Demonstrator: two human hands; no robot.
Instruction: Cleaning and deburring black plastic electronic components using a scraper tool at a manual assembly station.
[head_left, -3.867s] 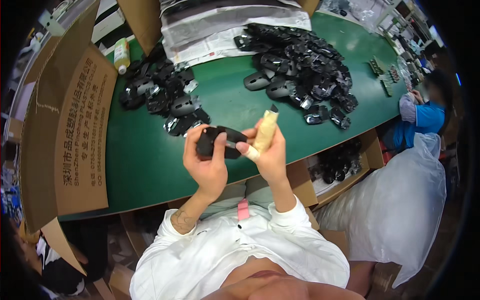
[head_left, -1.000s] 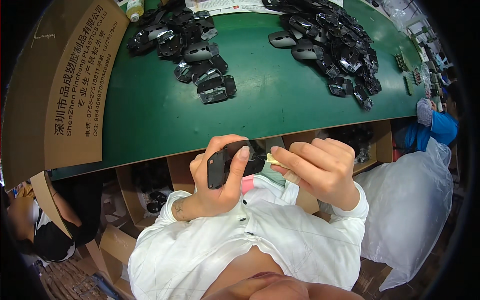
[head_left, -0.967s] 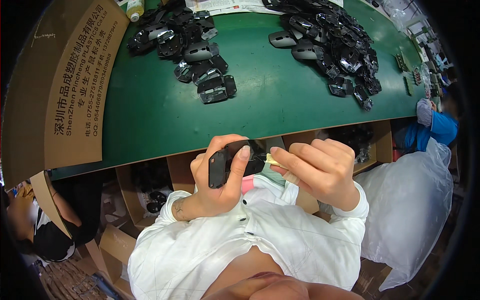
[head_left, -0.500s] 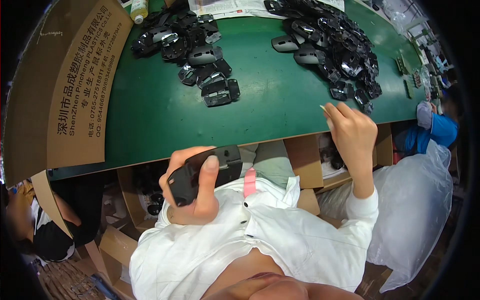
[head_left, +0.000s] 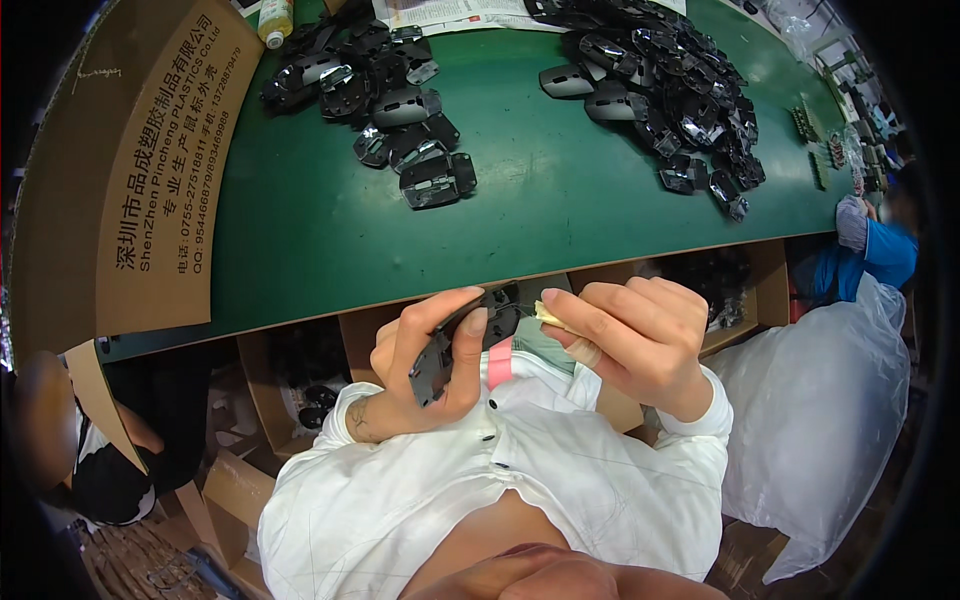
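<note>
My left hand is closed round a black plastic mouse shell, tilted up just in front of the table edge, with the thumb across it. Pinched in the fingers of my right hand is a small pale yellow piece. That piece sits close to the shell's far right end; whether they touch I cannot tell. A tan strip wraps one right-hand finger.
On the green table lie a left pile of black mouse shells and a bigger right one. A printed cardboard box stands left. Open boxes sit below the edge, beside a clear plastic bag. People sit at both sides.
My right hand has come down and left from over the table to the mouse shell, bringing the pale yellow piece. The left hand has turned the shell more edge-on and shifted it slightly right.
</note>
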